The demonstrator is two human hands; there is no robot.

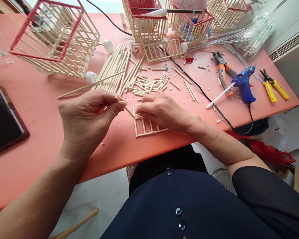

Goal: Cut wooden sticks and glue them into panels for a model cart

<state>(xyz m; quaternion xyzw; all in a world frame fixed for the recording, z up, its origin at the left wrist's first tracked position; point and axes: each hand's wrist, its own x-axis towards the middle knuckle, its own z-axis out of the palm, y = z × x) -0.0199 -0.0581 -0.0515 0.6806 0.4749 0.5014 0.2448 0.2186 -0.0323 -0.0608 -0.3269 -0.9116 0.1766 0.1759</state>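
Between the thumb and forefinger of my left hand (89, 118) is a thin wooden stick (128, 110), slanting down to the right toward a small ladder-like stick frame (143, 134). The frame lies flat near the table's front edge. My right hand (161, 111) rests over its far side, fingers bent and partly hiding it; whether they pinch a piece I cannot make out. Just beyond my hands lies a pile of short cut sticks (151, 83). Left of that pile is a bundle of longer sticks (112, 71), with one stick lying across it.
Stick baskets with red rims (57, 43) stand along the back, some with white wheels (108, 45). At right lie a blue glue gun (245, 84) with its cord, orange-handled pliers (223, 74) and yellow-handled cutters (274, 88). A dark phone (5, 119) lies at left on the pink table (47, 132).
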